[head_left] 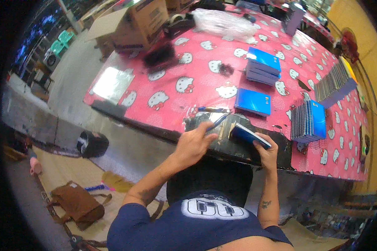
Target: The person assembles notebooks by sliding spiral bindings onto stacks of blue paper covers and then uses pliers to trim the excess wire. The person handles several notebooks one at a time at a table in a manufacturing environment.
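My left hand is closed around a slim blue tool, like a pen or a cutter; its exact kind cannot be made out. In my right hand is a dark blue notebook, tilted with its pale edge up, over the worn black board at the table's near edge. Just beyond it lies a blue notebook, flat on the table. Farther back stands a stack of blue notebooks. Another slim tool rests on the table past my left hand.
To the right, a row of blue spiral-bound notebooks stands on the pink patterned tablecloth, with a longer row behind. A cardboard box and clear plastic sit at the back. Below left are a black bucket and a brown bag.
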`<state>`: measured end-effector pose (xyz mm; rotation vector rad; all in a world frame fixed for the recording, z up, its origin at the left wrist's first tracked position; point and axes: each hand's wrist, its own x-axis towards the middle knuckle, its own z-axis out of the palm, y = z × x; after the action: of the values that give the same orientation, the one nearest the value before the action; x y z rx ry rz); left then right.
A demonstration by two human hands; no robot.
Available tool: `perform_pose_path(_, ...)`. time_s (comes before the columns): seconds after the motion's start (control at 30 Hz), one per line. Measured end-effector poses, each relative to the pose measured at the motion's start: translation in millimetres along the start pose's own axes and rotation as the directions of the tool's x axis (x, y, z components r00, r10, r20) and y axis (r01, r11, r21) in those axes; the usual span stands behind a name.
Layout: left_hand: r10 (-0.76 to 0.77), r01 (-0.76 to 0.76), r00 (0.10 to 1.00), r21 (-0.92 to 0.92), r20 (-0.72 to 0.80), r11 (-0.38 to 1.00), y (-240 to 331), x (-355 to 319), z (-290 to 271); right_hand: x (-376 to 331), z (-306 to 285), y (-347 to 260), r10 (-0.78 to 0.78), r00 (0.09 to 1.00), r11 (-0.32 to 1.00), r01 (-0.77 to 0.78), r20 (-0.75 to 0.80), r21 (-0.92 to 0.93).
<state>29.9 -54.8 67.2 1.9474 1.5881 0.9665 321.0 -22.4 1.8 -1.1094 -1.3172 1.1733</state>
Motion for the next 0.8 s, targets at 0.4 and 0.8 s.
perform_pose_path(0.4,0.295,-0.301,0.952,-0.070,-0.078,0.951,-5.5,52.7,51.0,-5.1,-4.4,2.7,0.040,0.998,0.999,-0.039,-0.057,0.025)
perform_pose_path(0.8,0.287,-0.288,0.957,-0.041,-0.029,0.957,-15.1,73.6,53.4,-4.8,-3.3,-0.5,0.022,0.999,0.999,-0.020,-0.047,0.030)
